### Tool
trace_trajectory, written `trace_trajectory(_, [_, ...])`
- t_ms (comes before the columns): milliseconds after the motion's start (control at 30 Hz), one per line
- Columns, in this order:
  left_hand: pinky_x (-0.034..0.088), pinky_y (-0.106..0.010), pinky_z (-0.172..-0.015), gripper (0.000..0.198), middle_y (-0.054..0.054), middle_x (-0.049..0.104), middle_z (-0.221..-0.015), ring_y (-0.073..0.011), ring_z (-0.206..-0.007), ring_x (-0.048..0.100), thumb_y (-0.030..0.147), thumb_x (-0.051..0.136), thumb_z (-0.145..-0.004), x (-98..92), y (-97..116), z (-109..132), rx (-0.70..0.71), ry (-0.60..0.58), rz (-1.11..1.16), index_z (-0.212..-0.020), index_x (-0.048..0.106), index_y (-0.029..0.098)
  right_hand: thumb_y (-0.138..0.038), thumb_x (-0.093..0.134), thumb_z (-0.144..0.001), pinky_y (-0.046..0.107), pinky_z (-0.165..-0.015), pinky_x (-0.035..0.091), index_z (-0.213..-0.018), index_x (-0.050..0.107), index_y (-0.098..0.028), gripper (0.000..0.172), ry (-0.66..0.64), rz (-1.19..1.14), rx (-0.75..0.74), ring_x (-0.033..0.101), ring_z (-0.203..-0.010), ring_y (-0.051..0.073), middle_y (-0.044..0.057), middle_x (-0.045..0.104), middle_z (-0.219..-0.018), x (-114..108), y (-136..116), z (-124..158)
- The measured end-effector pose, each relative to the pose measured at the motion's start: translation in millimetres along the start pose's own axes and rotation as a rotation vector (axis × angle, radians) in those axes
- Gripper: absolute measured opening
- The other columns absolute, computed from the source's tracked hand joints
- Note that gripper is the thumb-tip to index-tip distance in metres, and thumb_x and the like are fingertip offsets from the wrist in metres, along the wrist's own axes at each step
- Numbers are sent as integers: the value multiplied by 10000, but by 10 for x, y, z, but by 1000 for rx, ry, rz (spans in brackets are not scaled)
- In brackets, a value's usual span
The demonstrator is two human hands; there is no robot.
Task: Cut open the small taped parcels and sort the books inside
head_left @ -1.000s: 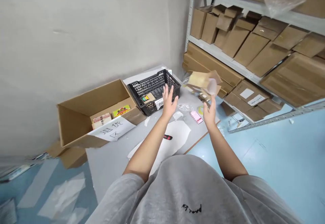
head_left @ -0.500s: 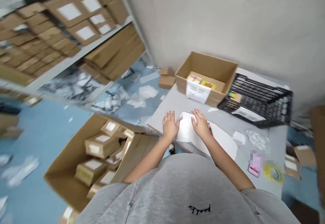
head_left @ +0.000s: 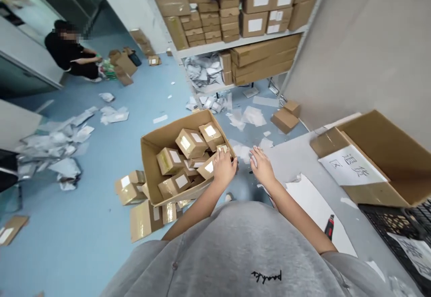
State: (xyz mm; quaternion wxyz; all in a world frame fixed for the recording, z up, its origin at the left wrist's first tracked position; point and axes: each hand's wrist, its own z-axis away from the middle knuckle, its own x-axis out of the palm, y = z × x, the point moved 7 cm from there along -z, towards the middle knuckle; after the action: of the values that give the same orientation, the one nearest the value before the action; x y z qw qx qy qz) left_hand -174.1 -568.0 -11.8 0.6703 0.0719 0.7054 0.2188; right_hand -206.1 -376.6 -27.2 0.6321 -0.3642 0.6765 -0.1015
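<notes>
Standing beside the table [head_left: 296, 158], the big box [head_left: 148, 164] holds many small boxes [head_left: 191, 143], best taken gently from the top. The left hand [head_left: 224, 168], grip spread, is at the box's edge; the right hand [head_left: 263, 168], also spread, is near.

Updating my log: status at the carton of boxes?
Left hand at carton, contact unclear. Right hand open, apart. Labelled boxes inside. Possible obstacle: outer boxes alongside.

Pale-blue smooth floor [head_left: 101, 229] below and left of the right grip [head_left: 263, 167] | plain grey-white wall [head_left: 377, 45] beyond it, rightward | white metal shelving [head_left: 242, 42] well beyond it | flat pale-grey counter [head_left: 296, 157] just right
</notes>
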Motion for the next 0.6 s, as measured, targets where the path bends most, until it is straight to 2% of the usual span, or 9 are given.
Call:
trace_trajectory(167, [314, -632, -1333, 634, -247, 476, -1734, -455, -1623, 410, 391, 573, -1057, -230, -1033, -176, -159, 51, 37, -1633, 563, 126, -233, 554, -1042, 585, -1338, 398, -1574, 656, -209, 543, -101, -71, -80, 487, -1612, 334, 134, 582, -1681, 693, -544, -475])
trace_trajectory(300, [341, -629, -1318, 649, -249, 475, -1730, -460, -1616, 413, 385, 598, -1043, -217, -1699, -160, -315, 68, 97, -1640, 549, 136, -239, 562, -1035, 571, -1349, 390, -1565, 668, -200, 542, -215, -142, -136, 507, -1596, 329, 148, 576, -1681, 1153, -808, -726])
trace_trajectory(400, [390, -602, -1293, 634, -249, 514, -1696, -446, -1579, 462, 378, 603, -1037, -138, -2102, -126, -438, 90, 137, -1624, 561, 141, -252, 570, -1029, 535, -1348, 401, -1546, 683, -208, 531, -311, -210, -139, 542, -1568, 310, 145, 592, -1664, 1507, -851, -935])
trace_trajectory(600, [453, -512, -1261, 580, -219, 629, -1571, -384, -1480, 589, 395, 580, -1045, 78, -2921, 67, -705, 171, 262, -1571, 608, 152, -237, 592, -978, 522, -1333, 417, -1514, 693, -209, 546, -471, -299, -76, 567, -1536, 306, 143, 641, -1598, 2343, -738, -1416])
